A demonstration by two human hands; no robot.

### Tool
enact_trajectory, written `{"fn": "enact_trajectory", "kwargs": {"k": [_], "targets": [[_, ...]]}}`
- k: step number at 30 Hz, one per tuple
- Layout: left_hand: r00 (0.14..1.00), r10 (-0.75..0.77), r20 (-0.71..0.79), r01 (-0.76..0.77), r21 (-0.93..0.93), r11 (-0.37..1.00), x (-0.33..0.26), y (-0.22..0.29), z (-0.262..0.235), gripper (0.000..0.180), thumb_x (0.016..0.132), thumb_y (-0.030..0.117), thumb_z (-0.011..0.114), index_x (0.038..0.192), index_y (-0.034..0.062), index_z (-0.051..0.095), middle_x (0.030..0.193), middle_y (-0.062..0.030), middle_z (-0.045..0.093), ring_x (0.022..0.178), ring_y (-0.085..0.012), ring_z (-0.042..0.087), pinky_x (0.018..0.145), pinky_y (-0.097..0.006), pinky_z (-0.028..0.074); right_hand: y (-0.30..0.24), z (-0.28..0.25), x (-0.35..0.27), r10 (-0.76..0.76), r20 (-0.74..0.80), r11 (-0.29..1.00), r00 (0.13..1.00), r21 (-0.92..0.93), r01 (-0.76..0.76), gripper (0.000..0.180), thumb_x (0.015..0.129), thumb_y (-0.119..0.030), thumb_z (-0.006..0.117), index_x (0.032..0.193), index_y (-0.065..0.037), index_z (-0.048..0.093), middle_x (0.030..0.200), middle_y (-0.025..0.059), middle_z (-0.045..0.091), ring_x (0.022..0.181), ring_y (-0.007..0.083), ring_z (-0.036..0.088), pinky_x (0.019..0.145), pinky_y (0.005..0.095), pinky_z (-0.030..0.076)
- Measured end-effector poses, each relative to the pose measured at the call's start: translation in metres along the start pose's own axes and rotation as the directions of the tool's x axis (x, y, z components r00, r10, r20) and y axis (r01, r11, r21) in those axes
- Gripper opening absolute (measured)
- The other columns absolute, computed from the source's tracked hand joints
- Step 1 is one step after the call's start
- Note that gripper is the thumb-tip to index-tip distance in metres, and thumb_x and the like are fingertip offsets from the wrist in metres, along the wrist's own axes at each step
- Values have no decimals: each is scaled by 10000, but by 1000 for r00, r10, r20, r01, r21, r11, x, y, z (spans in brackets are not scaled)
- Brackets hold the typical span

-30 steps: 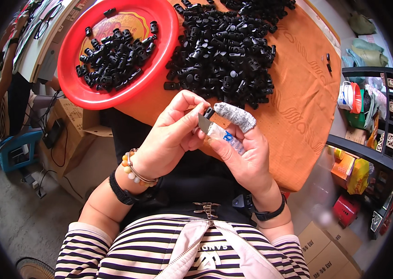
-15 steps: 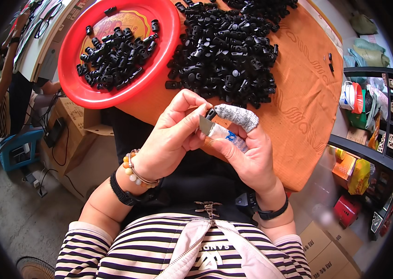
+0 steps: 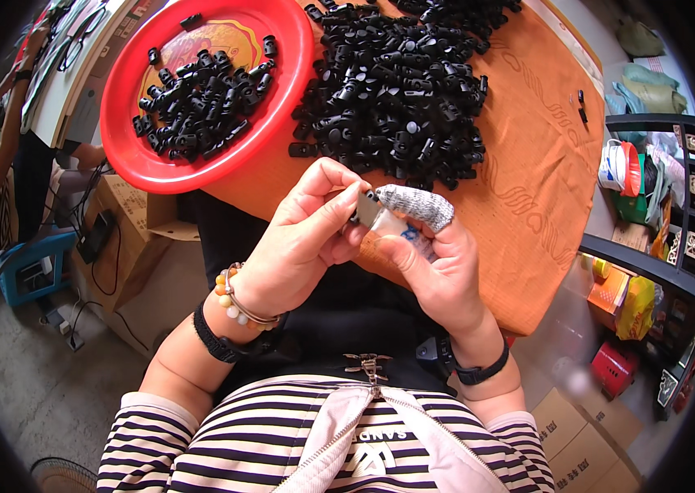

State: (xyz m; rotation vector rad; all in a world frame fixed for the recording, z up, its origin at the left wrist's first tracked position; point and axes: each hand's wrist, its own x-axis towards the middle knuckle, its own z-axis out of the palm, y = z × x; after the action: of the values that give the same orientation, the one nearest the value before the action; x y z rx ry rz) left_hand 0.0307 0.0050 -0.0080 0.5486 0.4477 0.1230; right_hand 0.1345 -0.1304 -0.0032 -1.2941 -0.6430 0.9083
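Observation:
My left hand point(image 3: 310, 222) pinches a small black plastic cord lock point(image 3: 372, 195) between thumb and fingers, most of it hidden by the fingertips and the blade. In my right hand point(image 3: 446, 267) is a short flat metal blade point(image 3: 369, 211), its handle wrapped in white and blue plastic. The blade lies against the cord lock. A grey knitted finger cover point(image 3: 417, 204) sheathes my right index finger, which curls over to the piece's far side. Beyond my hands, a large heap of similar black cord locks point(image 3: 397, 99) covers part of the table.
A red round tray point(image 3: 121, 148) with a smaller lot of black pieces stands at the far left of the orange-covered table point(image 3: 528, 222). Two loose pieces point(image 3: 582, 107) lie at its right edge. A dark shelf rack point(image 3: 643, 261) stands right; cardboard boxes point(image 3: 581, 444) sit below. At left another person's arm point(image 3: 6, 140) shows.
The blade has turned and shifted slightly, its flat side now showing more and covering more of the cord lock. Both hands stay nearly in place.

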Motion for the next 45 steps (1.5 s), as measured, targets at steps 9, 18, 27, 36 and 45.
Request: {"fn": "enact_trajectory", "kwargs": {"k": [9, 18, 27, 36, 45], "targets": [[998, 60, -33, -57, 76, 996, 2, 0, 7, 76, 935, 172, 461, 989, 120, 448, 872, 40, 492, 674, -12, 449, 557, -159, 354, -6, 5, -5, 97, -5, 995, 995, -7, -97, 411, 827, -46, 619, 1199, 15, 453, 1033, 67, 578, 951, 111, 548, 827, 240, 455], [987, 149, -59, -133, 216, 967, 0, -2, 9, 82, 935, 184, 468, 967, 111, 449, 755, 47, 483, 566, 0, 362, 488, -144, 285, -4, 8, -5, 67, -13, 996, 998, 60, -66, 454, 817, -45, 634, 1216, 19, 428, 1108, 84, 543, 1018, 136, 534, 851, 254, 445], [981, 190, -31, -176, 257, 950, -2, -2, 8, 81, 935, 164, 465, 965, 90, 449, 745, 33, 498, 569, -8, 389, 495, -147, 307, -6, 7, -6, 90, 3, 995, 996, 33, -90, 429, 823, -44, 627, 1209, 11, 449, 1072, 80, 574, 976, 124, 548, 828, 245, 451], [984, 170, -58, -150, 254, 955, -3, -2, 6, 75, 933, 165, 468, 970, 101, 455, 745, 40, 498, 569, -3, 393, 499, -146, 316, -3, 7, -4, 22, 9, 999, 1000, 30, -22, 388, 842, -38, 598, 1203, 16, 465, 1063, 90, 589, 955, 111, 554, 817, 235, 456], [988, 139, -61, -123, 220, 968, -3, -2, 7, 70, 934, 161, 464, 976, 106, 452, 761, 41, 483, 593, -3, 391, 505, -143, 312, -2, 2, -2, 14, -4, 1000, 1000, 14, -14, 348, 856, -48, 583, 1181, 25, 483, 1038, 73, 591, 917, 98, 553, 809, 232, 460]]}}
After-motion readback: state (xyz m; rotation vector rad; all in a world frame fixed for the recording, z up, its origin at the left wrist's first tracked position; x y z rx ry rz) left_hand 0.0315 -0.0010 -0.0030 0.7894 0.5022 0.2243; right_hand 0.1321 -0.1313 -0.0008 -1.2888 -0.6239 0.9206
